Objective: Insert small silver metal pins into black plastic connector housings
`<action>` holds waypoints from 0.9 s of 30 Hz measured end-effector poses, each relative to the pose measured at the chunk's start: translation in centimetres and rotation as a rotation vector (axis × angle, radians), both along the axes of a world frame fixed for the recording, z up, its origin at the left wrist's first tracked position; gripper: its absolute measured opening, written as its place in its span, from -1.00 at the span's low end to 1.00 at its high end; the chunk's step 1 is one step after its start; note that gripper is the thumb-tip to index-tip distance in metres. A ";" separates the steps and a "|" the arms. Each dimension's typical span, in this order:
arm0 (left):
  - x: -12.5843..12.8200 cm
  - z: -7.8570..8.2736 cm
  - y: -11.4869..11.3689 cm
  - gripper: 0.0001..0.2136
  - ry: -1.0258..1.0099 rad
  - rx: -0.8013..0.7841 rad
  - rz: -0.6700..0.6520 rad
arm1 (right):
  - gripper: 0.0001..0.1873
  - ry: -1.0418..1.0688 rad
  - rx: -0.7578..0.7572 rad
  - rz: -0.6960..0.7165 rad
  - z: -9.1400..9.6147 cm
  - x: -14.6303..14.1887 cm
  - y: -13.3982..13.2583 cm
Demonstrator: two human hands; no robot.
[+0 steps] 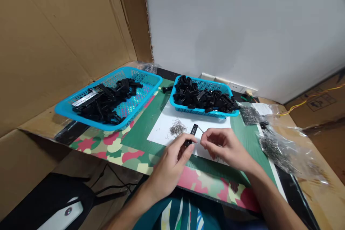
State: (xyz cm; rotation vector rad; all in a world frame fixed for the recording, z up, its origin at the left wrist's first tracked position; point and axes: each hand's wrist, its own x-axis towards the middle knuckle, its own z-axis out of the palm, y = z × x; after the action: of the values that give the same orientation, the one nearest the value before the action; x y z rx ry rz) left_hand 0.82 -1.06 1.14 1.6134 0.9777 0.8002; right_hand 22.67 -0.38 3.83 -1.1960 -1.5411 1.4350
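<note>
My left hand (171, 161) is closed around a narrow black plastic part (194, 129), whose slotted far end sticks up past the fingers. Just to its right, my right hand (228, 147) pinches a thin metal pin (200, 129). The pin's tip points toward the top of the black part; I cannot tell whether they touch. Under both hands lies a white sheet of paper (161, 122), with a pile of small metal pieces (178, 128) left of the part. More small metal bits (219, 159) lie partly hidden beneath my right hand.
A blue basket (205, 111) heaped with black parts stands behind the paper. Another blue basket (107, 127) with black parts is at left. Plastic bags of metal pieces (275, 151) lie at right, near a power strip (234, 87). Cardboard (67, 25) walls the left side.
</note>
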 end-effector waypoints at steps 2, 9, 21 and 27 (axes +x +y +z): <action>0.0 0.5 0.0 -0.76 0.051 0.040 -0.019 | -0.77 0.001 0.012 0.029 0.3 -0.4 -0.1; 0.0 0.6 0.2 -0.71 0.133 0.071 -0.014 | -0.84 0.019 0.027 0.030 -0.2 -1.0 0.3; 0.0 -1.1 0.2 -0.52 0.221 0.165 0.172 | -0.82 -0.069 0.127 -0.140 0.2 -0.2 1.0; 0.6 -0.8 0.4 -0.59 0.315 0.138 0.078 | -0.86 -0.332 0.158 -0.212 -0.6 1.2 1.5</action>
State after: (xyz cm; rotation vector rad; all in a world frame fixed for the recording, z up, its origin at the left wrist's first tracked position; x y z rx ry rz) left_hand 1.40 -0.69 0.35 1.8684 1.2362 0.6899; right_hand 23.87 1.13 3.22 -1.5042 -1.6528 0.9940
